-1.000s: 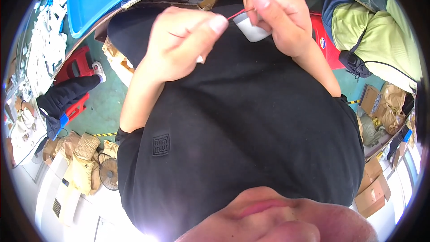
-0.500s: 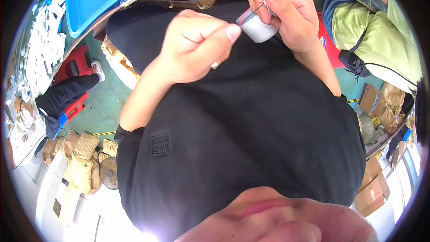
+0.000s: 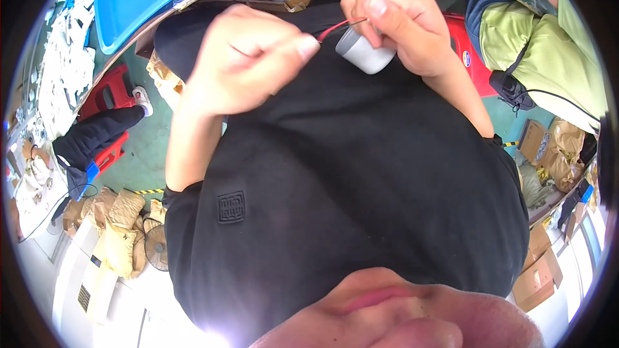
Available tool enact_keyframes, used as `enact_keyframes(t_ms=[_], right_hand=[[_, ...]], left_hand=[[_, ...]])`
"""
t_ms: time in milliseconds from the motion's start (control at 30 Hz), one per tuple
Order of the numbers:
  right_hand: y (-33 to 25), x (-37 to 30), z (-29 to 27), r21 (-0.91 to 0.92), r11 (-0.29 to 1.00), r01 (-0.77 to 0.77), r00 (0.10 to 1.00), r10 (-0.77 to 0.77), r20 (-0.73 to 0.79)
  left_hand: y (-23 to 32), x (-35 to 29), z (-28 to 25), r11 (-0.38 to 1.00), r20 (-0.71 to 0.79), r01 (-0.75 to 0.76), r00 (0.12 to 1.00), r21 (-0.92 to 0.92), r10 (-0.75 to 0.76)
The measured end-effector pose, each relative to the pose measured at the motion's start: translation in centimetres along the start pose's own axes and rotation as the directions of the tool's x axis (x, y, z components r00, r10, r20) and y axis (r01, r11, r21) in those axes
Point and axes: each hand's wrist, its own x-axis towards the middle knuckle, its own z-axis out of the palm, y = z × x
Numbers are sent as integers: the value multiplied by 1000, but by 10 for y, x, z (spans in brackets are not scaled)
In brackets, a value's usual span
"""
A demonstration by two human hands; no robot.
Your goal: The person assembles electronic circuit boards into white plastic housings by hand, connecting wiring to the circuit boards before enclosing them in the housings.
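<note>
Blue plastic tray (image 3: 145,0): rim apart from hands | left hand (image 3: 248,61): pinched on thin red cord (image 3: 334,28) | right hand (image 3: 409,26): curled, holding rounded white cup (image 3: 371,58)

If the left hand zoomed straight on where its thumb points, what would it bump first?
Probably the red strand by the left hand, then the right hand or the white cup in it; depth is hard to judge.

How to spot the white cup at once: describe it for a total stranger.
Start at the black shirt, then the raised right hand. By its fingers is the white cup, rounded and grey-rimmed, unlike the thin red strand beside it.
</note>
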Motion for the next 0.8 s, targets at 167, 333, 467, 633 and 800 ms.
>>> enact_keyframes(t_ms=[167, 333, 467, 633, 800], right_hand=[[-4, 2, -8, 45, 998, -53, 999, 52, 8], [1, 1, -2, 194, 974, -115, 992, 123, -28], [9, 3, -14, 135, 989, 65, 998, -67, 9], [7, 0, -15, 103, 990, 91, 996, -89, -24], [10, 0, -17, 98, 990, 105, 994, -103, -32]], left_hand=[[-10, -5, 21, 999, -48, -34, 998, -21, 33], [-8, -6, 17, 956, -55, 17, 998, -292, -35], [-8, -6, 19, 983, -49, 93, 994, -157, -102], [-6, -6, 24, 963, -57, 185, 978, -194, -199], [-13, -4, 30, 975, -110, 136, 982, -178, -157]])
